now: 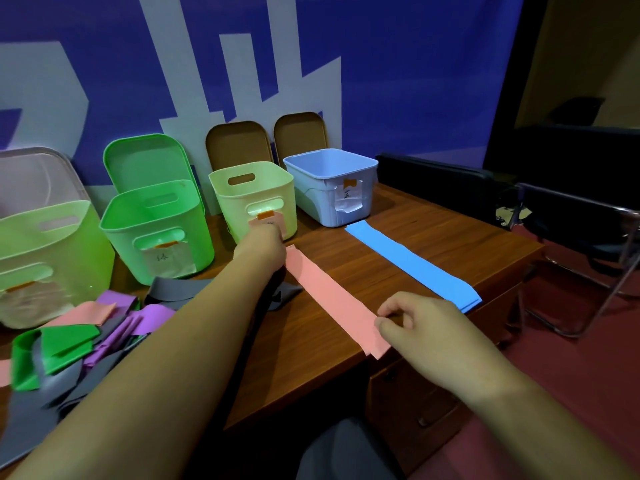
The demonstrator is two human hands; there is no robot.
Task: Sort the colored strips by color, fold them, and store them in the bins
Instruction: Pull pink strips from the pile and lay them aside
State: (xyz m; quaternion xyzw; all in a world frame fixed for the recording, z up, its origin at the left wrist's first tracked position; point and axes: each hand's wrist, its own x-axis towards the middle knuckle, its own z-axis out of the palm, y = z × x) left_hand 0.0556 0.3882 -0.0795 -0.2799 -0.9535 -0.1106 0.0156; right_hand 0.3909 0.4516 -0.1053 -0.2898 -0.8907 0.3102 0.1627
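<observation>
Right hand [426, 327]: thumb and fingers pinch the near end of the pink strip [332, 299]. Left hand [259, 247]: at the strip's far end, knuckles toward the camera and fingers hidden. Cannot tell whether it grips or only presses. The strip lies flat and full length on the bench [433, 237], running near to far between the two hands, not yet folded.

Progress, judged: early.
- A blue strip stack [412, 265] lies straight to the right of the pink one, its far end just before the blue bin [332, 187]. Sorted, but unfolded and not binned.
- No strips show in the parts of the bins that are visible.
- The mixed pile [86, 341] of grey, purple, green and pink strips at near left is still unsorted, which is most of the work.

Surroundings: cream bin [252, 202] just beyond the left hand, green bin [156, 230] and lime bin [45, 258] further left. All are open, with lids leaning on the wall behind. Black chair [571, 237] at right.

Obstruction: the left forearm crosses over the pile. Grey strips reach under it, close to the pink strip.
</observation>
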